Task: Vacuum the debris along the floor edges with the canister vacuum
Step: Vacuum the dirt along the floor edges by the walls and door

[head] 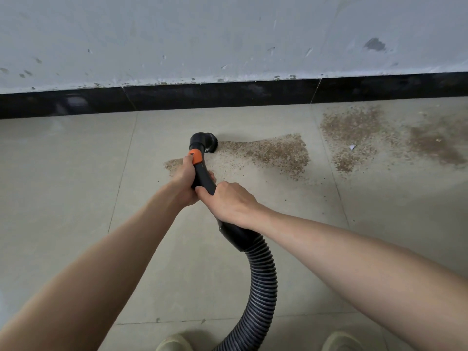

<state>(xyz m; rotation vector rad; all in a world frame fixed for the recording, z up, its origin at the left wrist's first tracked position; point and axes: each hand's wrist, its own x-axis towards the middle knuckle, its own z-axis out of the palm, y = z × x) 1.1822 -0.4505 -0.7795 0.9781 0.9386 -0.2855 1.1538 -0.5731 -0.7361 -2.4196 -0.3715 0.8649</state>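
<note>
A black wand [202,178] is held in both hands over a tiled floor [63,186]. The left hand [186,179] is wrapped round the wand just below an orange collar [195,156], its fingers curled behind the tube and its thumb lying up along the collar's side. The right hand [231,202] is clamped on the wand lower down, nearer the person, with the thumb pointed toward the left hand and the fingers curled out of sight beneath the tube. The two hands are touching or nearly so.

The wand is ended by a black nozzle [206,143], which is set down on the floor at the left end of a patch of brown debris [273,153]. This patch is spread rightward from the nozzle, near the floor's far edge. A small remnant is left on the nozzle's near-left side, by the left hand. More debris [354,127] is scattered farther right, close to the far edge, and a small white scrap [352,147] lies in it.

A ribbed hose [260,287] is joined to the wand below the right hand and is curved down to the near edge of the view, between two pale shoes [174,343].

The floor's far edge is bounded by a black skirting [228,95], above which a scuffed pale wall [228,34] is seen.
</note>
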